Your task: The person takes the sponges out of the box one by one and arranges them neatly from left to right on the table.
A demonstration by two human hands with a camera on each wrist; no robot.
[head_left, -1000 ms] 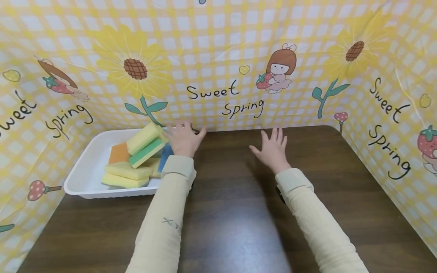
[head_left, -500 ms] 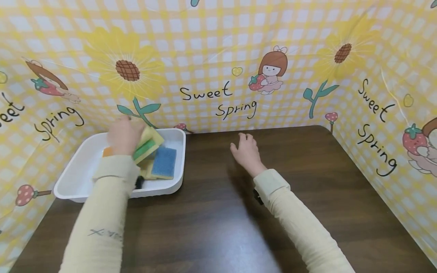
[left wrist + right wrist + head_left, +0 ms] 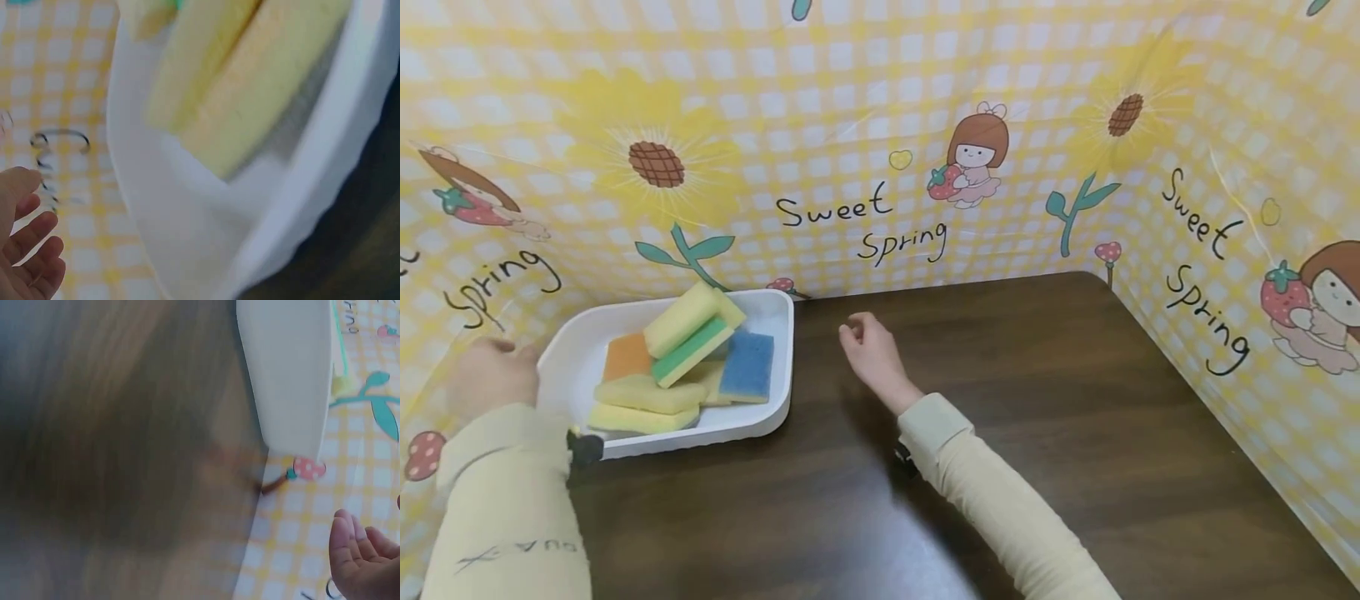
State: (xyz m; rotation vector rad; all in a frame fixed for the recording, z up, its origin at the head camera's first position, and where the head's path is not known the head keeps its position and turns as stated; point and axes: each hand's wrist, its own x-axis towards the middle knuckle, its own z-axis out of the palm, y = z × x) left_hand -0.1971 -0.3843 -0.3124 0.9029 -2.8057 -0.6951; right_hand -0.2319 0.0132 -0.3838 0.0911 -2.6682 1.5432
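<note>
A white plastic tray (image 3: 784, 392) at the left holds several sponges. On top of the pile leans a yellow sponge with a green layer (image 3: 694, 354); a blue sponge (image 3: 748, 367) lies to its right and an orange sponge (image 3: 627, 357) to its left. Pale yellow sponges (image 3: 647, 395) are stacked at the front. Just outside the tray's left end, my left hand (image 3: 493, 379) holds nothing, its fingers loosely bent in the left wrist view. My right hand (image 3: 874, 357) hovers right of the tray, fingers relaxed and bent, also with nothing in it.
The tray stands on a dark brown wooden table (image 3: 1030, 375), close to its back edge. A yellow checked cloth (image 3: 820, 133) with flowers and lettering rises behind the table and along both sides.
My left hand has swept left from the tray's right end, over the sponges, to beyond its left end. My right hand has moved left toward the tray, its fingers less spread.
</note>
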